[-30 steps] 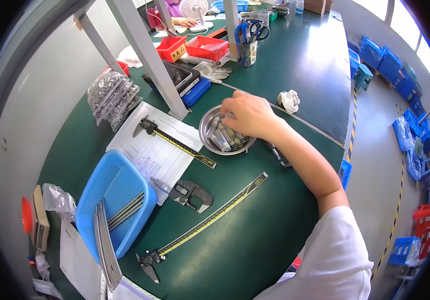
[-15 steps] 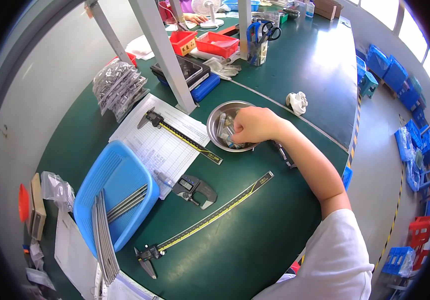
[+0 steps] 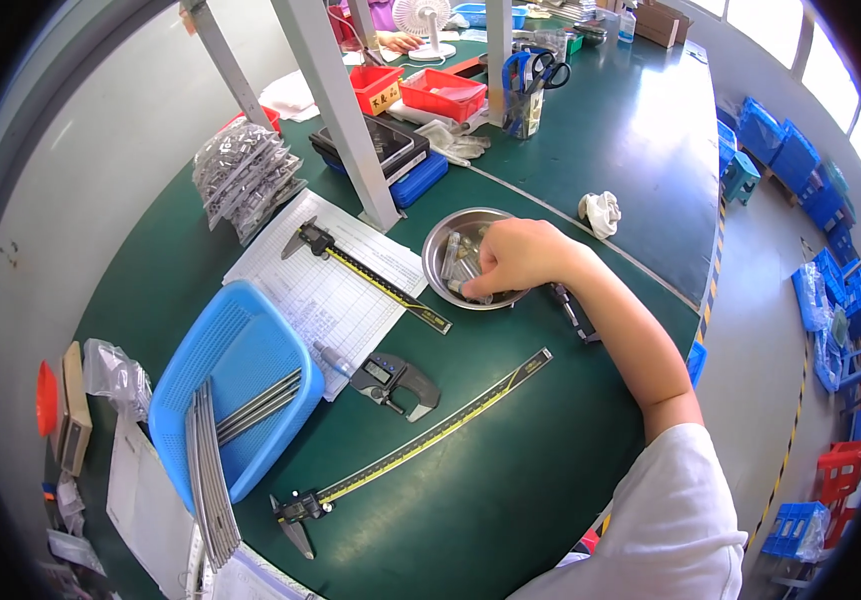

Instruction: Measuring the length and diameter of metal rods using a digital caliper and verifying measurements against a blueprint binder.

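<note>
My right hand (image 3: pixel 525 257) reaches into a round steel bowl (image 3: pixel 433 277) with its fingers bent and drawn together. Several small clear tubes (image 3: pixel 453 250) lie in the bowl, some with something inside. My fingertips touch the tubes at the bowl's near side; whether they pinch one is hidden by the hand. To the left of the bowl, a digital caliper (image 3: pixel 370 277) rests on printed sheets (image 3: pixel 290 290). A digital micrometer (image 3: pixel 390 380) lies nearer, and a second, longer caliper (image 3: pixel 415 438) stretches across the green table. My left hand is out of view.
At the left, a blue plastic basket (image 3: pixel 175 400) holds several thin metal rods (image 3: pixel 208 470). Bagged parts (image 3: pixel 245 175) are stacked beside a grey post (image 3: pixel 335 110). Beyond stand red bins (image 3: pixel 440 95), a scissors holder (image 3: pixel 522 110) and a crumpled white cloth (image 3: pixel 600 213). Another person's hand (image 3: pixel 400 42) shows far back.
My right hand stays in the bowl, its fingers shifting slightly among the tubes. The whole view has moved a little, so things sit slightly farther right and lower.
</note>
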Tool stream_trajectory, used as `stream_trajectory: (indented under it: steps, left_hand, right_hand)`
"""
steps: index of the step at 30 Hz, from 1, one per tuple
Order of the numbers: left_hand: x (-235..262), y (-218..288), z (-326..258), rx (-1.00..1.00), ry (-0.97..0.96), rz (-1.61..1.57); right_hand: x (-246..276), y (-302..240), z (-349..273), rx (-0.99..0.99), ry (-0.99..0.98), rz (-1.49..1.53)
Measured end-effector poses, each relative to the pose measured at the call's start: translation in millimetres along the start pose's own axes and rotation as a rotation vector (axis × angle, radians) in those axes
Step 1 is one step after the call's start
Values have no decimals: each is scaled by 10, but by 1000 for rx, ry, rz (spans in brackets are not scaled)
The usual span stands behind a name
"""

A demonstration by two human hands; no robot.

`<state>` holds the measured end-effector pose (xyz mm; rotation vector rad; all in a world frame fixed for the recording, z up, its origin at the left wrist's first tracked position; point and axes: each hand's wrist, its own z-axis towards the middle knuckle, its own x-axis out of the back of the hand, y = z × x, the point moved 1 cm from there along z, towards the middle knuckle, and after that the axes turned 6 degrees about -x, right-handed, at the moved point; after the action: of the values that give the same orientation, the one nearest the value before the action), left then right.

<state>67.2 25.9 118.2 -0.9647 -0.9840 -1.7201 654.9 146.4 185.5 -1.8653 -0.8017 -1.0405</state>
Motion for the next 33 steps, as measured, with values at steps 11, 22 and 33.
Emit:
stream_trajectory:
  steps: [11,22,33]
  left_hand:
    - [-191,-617,417,-858,172,227]
    - [-302,-777,556,-1502,552,-51]
    - [-279,-763,569,-1501,539,-41]
  right_hand:
    - [91,151,54,-60,237,-7]
    - [-133,5,109,22,271,13]
    - [-180,74,139,115,300,8]
